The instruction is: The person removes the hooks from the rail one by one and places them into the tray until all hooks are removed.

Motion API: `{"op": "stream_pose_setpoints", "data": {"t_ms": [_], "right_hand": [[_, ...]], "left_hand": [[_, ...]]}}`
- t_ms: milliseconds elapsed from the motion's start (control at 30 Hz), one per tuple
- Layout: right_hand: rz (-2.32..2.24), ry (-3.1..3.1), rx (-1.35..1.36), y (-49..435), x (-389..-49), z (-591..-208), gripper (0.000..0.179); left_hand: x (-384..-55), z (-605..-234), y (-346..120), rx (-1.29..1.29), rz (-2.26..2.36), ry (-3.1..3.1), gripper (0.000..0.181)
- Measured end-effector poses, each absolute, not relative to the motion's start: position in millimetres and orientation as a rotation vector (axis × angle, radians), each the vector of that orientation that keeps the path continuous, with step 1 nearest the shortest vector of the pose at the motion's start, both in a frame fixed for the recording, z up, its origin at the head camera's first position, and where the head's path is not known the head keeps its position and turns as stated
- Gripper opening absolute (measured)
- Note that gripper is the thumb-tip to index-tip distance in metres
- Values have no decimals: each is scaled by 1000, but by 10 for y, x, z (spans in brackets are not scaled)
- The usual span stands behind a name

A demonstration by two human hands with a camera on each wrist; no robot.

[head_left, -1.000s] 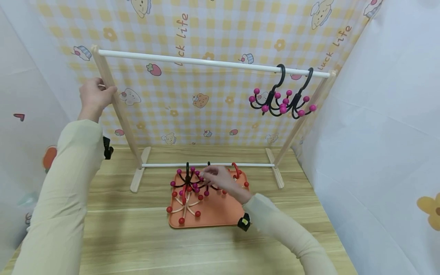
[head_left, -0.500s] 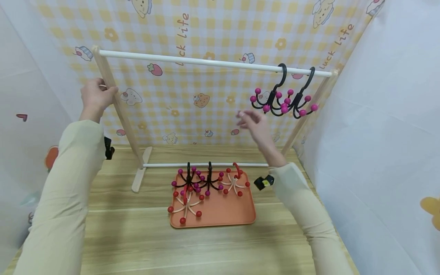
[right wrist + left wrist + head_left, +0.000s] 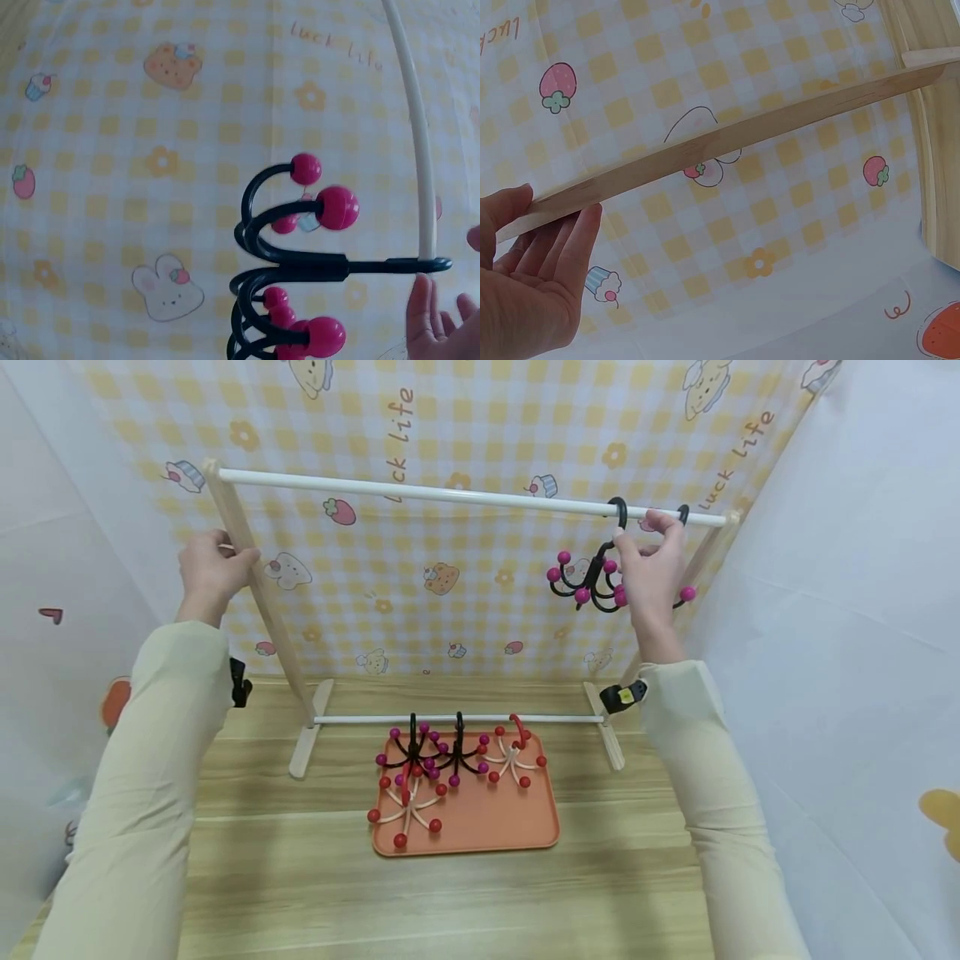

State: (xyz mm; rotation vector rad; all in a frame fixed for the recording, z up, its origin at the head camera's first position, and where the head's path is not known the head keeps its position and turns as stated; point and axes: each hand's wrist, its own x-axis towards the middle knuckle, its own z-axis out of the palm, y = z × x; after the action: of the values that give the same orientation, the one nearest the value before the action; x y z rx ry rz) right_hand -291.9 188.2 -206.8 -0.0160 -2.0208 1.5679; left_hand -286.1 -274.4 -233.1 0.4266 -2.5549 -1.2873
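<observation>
Right hand (image 3: 654,578) has risen, partly hiding one hanger (image 3: 687,594) and post (image 3: 702,556)

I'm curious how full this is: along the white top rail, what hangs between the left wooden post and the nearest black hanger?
Nothing: in the head view, the white top rail runs bare from the left post to that black hanger.

Behind the wood-grain counter (image 3: 300,893) rises a yellow-and-white checked backdrop cloth (image 3: 480,431) printed with cupcakes (image 3: 542,487), strawberries (image 3: 341,512) and "luck life" lettering (image 3: 737,460); white sheets (image 3: 847,693) flank both sides, the right one bearing a yellow-orange flower (image 3: 942,810), the left a red heart (image 3: 52,615)
</observation>
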Motion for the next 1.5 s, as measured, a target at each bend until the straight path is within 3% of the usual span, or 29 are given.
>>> {"op": "stream_pose_setpoints", "data": {"t_ms": [133,667,967,1500], "right_hand": [[1591,-2177,-56,1904,-3003,-2040,44],[1915,-2093,-76,1903,-3159,-1990,21],[1982,-2102,56,1877,-3016,-1841,30],[2059,-2056,192,1801,-2770,-1810,22]], "left_hand": [[-2858,-2333,-2748,429,-1268,-2559,54],[-2859,-2340,-2737,421,-1289,-2551,54],[-2852,-2338,-2741,410,-1286,-2546,54],[-2857,-2331,-2741,420,-1282,-2546,54]]}}
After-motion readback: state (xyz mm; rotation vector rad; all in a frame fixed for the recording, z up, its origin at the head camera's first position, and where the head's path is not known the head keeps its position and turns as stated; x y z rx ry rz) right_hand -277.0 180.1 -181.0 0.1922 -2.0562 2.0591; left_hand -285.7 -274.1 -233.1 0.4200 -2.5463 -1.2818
